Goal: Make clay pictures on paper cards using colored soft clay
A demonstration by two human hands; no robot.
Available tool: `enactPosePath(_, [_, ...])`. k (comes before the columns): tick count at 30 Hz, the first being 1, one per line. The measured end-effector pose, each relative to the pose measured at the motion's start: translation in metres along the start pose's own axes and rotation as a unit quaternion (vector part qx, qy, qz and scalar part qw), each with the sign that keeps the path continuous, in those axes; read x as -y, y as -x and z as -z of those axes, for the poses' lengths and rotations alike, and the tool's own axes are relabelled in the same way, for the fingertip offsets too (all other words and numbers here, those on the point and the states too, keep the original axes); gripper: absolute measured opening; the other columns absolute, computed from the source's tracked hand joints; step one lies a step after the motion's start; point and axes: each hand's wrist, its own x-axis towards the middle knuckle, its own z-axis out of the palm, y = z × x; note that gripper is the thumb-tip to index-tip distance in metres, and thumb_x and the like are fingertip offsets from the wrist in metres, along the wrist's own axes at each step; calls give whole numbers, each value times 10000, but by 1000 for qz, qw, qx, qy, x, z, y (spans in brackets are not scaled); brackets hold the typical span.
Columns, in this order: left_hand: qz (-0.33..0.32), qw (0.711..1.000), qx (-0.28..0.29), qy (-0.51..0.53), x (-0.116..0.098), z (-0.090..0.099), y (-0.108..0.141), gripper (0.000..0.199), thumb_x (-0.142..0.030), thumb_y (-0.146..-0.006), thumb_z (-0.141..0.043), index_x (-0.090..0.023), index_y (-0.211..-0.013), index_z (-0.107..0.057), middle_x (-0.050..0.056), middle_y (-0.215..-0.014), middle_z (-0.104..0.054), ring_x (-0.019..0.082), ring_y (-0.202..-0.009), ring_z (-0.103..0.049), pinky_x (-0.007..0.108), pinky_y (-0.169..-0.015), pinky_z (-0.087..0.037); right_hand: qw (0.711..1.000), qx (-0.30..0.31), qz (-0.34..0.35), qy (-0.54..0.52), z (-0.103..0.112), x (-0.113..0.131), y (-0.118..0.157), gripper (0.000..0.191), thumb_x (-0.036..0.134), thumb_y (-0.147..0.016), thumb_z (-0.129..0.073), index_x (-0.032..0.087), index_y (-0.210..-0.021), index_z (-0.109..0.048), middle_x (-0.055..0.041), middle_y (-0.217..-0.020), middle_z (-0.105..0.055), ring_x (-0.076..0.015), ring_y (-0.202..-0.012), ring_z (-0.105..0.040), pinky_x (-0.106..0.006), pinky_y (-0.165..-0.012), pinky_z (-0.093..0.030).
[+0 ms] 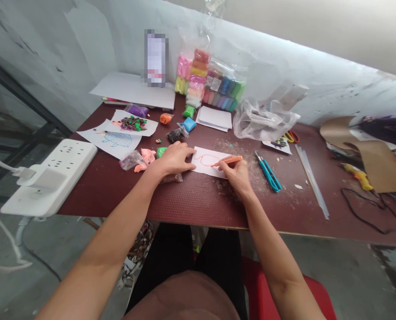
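Maroon tabletop point(198, 209) | my right hand point(236, 175) pinches an orange marker point(228, 161) between its fingers, tip on white paper point(208, 171) mid-table | my left hand point(171, 159) lies fingers spread, pressing the paper's edge

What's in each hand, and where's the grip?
The right hand grips an orange marker by its barrel, near the tip end. The left hand holds nothing; its fingers rest on a white paper sheet.
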Motion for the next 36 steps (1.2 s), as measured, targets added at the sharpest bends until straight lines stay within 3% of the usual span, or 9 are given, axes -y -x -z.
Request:
enactPosePath(5, [0, 1000, 3, 0, 0, 1, 1, 533, -405, -877, -708, -213, -1374, -709, 112, -1154, -692, 312, -1107, -580, 388, -956, -450, 999, -34, -28, 11, 9, -6, -4, 199, 342, -704, -657, 161, -673, -735, -40, -594, -690, -133, -487, -535, -253, -473, -378])
enactPosePath(12, [-1, 1000, 6, 4, -1, 3, 2, 546, -393, -876, -703, -194, -1384, -706, 117, -1156, -701, 314, -1102, -582, 392, -969, -451, 997, -75, -13, 17, 15, -14, -7, 200, 337, -702, -644, 160, -665, -729, -64, -635, -729, -159, -536, -603, -259, -506, -408])
enactPosePath(21, [1, 1000, 7, -1, -2, 3, 2, 537, -399, -881, -703, -201, -1380, -705, 112, -1162, -691, 309, -1112, -582, 385, -979, -450, 997, -80, -2, 19, 15, -16, -7, 208, 346, -734, -643, 163, -724, -741, -83, -682, -751, -196, -621, -676, -285, -582, -491])
enactPosePath(36, [-6, 1000, 4, 8, 1, 2, 2, 525, -407, -873, -688, -220, -1363, -707, 108, -1145, -692, 305, -1093, -572, 385, -964, -447, 997, -74, -6, 2, 13, -14, -6, 203, 370, -723, -664, 179, -731, -734, -59, -677, -730, -160, -564, -614, -276, -538, -452])
